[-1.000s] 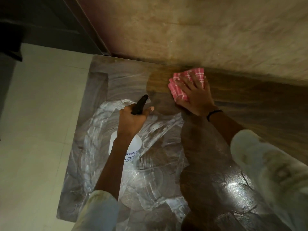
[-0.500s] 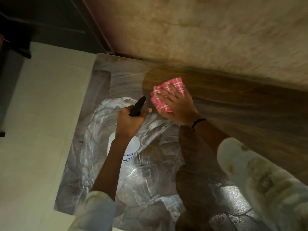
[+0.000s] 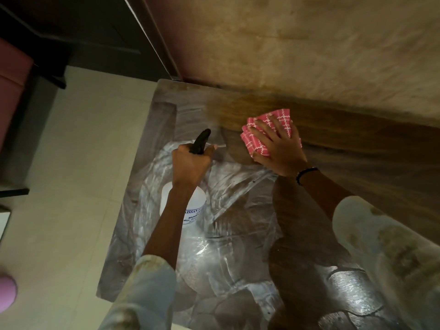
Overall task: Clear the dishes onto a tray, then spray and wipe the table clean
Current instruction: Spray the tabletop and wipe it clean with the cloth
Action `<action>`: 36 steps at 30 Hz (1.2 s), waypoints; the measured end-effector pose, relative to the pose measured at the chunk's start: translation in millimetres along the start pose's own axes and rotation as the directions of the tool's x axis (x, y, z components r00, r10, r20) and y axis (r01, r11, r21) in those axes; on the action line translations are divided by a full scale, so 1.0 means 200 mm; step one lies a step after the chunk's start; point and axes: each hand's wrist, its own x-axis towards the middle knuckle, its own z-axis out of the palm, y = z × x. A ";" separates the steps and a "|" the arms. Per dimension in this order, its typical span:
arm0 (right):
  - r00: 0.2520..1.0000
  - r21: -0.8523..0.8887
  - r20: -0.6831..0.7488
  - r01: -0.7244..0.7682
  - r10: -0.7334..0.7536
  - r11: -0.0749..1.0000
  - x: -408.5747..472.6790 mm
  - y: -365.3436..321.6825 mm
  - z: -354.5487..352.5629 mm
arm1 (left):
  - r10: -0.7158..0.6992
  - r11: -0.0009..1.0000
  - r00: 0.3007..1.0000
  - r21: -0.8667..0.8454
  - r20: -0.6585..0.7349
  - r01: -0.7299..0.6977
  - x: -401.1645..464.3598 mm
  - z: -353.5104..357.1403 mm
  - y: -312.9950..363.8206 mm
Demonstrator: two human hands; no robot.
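Observation:
My left hand grips the black trigger head of a white spray bottle, which stands upright over the table's left part with its nozzle pointing away from me. My right hand presses flat, fingers spread, on a folded pink checked cloth near the far edge of the dark wooden table. The table's surface shows shiny wet streaks and reflections around the bottle and toward me. No dishes or tray are in view.
A beige wall runs along the table's far edge. Pale floor tiles lie to the left of the table. Dark furniture stands at the upper left, and a pink object sits at the lower left.
My right hand slid the cloth left and toward me, then back to the right and farther away. My left hand kept hold of the spray bottle in nearly the same place.

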 end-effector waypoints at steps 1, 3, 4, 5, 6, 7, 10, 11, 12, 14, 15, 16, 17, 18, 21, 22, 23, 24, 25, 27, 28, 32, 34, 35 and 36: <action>1.000 0.001 -0.001 -0.001 0.001 1.000 0.00 0.00 0.00 | -0.006 1.000 1.000 0.005 0.004 0.006 0.02 -0.01 -0.01; 1.000 -0.001 -0.007 -0.005 0.005 1.000 0.00 -0.01 -0.01 | -0.005 1.000 1.000 0.003 0.017 0.005 0.04 -0.04 -0.02; 1.000 -0.004 -0.010 -0.005 0.005 1.000 0.00 -0.01 -0.01 | -0.001 1.000 1.000 0.007 0.030 0.001 0.05 -0.05 -0.03; 1.000 -0.011 -0.012 0.000 0.000 1.000 -0.01 0.00 -0.01 | 0.011 1.000 0.999 0.012 0.033 -0.011 0.06 -0.06 -0.04; 1.000 -0.021 -0.014 0.004 -0.005 1.000 -0.01 0.00 -0.01 | 0.003 1.000 1.000 0.022 0.030 -0.004 0.08 -0.08 -0.04; 1.000 -0.030 -0.016 0.005 -0.005 1.000 0.00 0.00 -0.01 | -0.012 1.000 1.000 0.029 0.024 0.011 0.10 -0.09 -0.05; 1.000 -0.029 -0.019 -0.020 0.019 0.999 0.05 -0.02 -0.01 | -0.042 0.999 0.998 0.000 0.038 0.042 0.14 -0.14 -0.08; 0.999 -0.021 -0.015 -0.037 0.036 0.999 0.09 -0.03 -0.02 | -0.027 1.000 0.999 -0.003 0.040 0.027 0.16 -0.15 -0.08; 0.998 -0.012 -0.011 -0.056 0.056 0.998 0.14 -0.05 -0.03 | -0.012 1.000 0.999 0.006 0.049 0.011 0.17 -0.17 -0.09; 0.996 0.015 -0.007 -0.092 0.092 0.996 0.27 -0.11 -0.04 | 0.015 1.000 0.997 0.021 0.081 -0.017 0.20 -0.21 -0.11; 0.994 0.029 -0.007 -0.111 0.111 0.993 0.34 -0.15 -0.04 | 0.029 1.000 0.995 -0.005 0.094 -0.028 0.21 -0.23 -0.11; 0.992 0.043 -0.007 -0.126 0.126 0.991 0.42 -0.21 -0.04 | 0.031 0.999 0.994 -0.040 0.105 -0.027 0.22 -0.26 -0.11; 0.991 0.054 -0.006 -0.131 0.132 0.990 0.49 -0.28 -0.04 | 0.033 0.998 0.993 -0.065 0.111 -0.026 0.23 -0.28 -0.11; 0.992 0.061 -0.005 -0.125 0.125 0.990 0.56 -0.35 -0.03 | 0.027 0.997 0.993 -0.070 0.118 -0.019 0.23 -0.29 -0.11; 1.000 0.049 -0.002 -0.017 0.017 0.999 0.67 -0.57 -0.02 | 0.007 0.998 0.994 -0.061 0.106 0.000 0.25 -0.33 -0.10; 0.999 0.046 -0.020 0.046 -0.045 0.998 0.65 -0.63 -0.01 | 0.001 0.998 0.995 -0.058 0.095 0.004 0.25 -0.34 -0.10; 0.993 0.035 -0.048 0.111 -0.109 0.993 0.61 -0.66 0.01 | -0.005 0.998 0.996 -0.063 0.088 0.011 0.26 -0.35 -0.10; 0.983 0.012 -0.070 0.171 -0.169 0.985 0.55 -0.66 0.03 | -0.011 0.997 0.996 -0.072 0.088 0.017 0.26 -0.36 -0.10; 0.972 -0.019 -0.086 0.217 -0.218 0.976 0.48 -0.63 0.04 | -0.012 0.997 0.995 -0.076 0.097 0.020 0.26 -0.36 -0.11; 0.957 -0.061 -0.114 0.261 -0.267 0.963 0.37 -0.51 0.05 | -0.004 0.996 0.994 -0.086 0.109 0.014 0.26 -0.37 -0.12; 0.960 -0.065 -0.119 0.246 -0.252 0.967 0.34 -0.44 0.04 | -0.001 0.996 0.994 -0.093 0.110 0.011 0.26 -0.38 -0.13; 0.997 -0.023 -0.076 0.029 -0.031 0.999 0.44 -0.30 -0.01 | 0.021 0.993 0.995 -0.118 0.098 -0.009 0.27 -0.42 -0.15; 0.994 0.009 -0.060 -0.096 0.097 0.995 0.58 -0.38 -0.04 | 0.039 0.994 0.995 -0.106 0.094 -0.029 0.28 -0.42 -0.16; 0.989 0.027 -0.052 -0.137 0.139 0.990 0.64 -0.44 -0.04 | 0.038 0.994 0.995 -0.102 0.095 -0.028 0.29 -0.43 -0.17; 0.987 0.041 -0.043 -0.155 0.157 0.987 0.69 -0.50 -0.04 | 0.036 0.995 0.994 -0.101 0.099 -0.026 0.29 -0.43 -0.17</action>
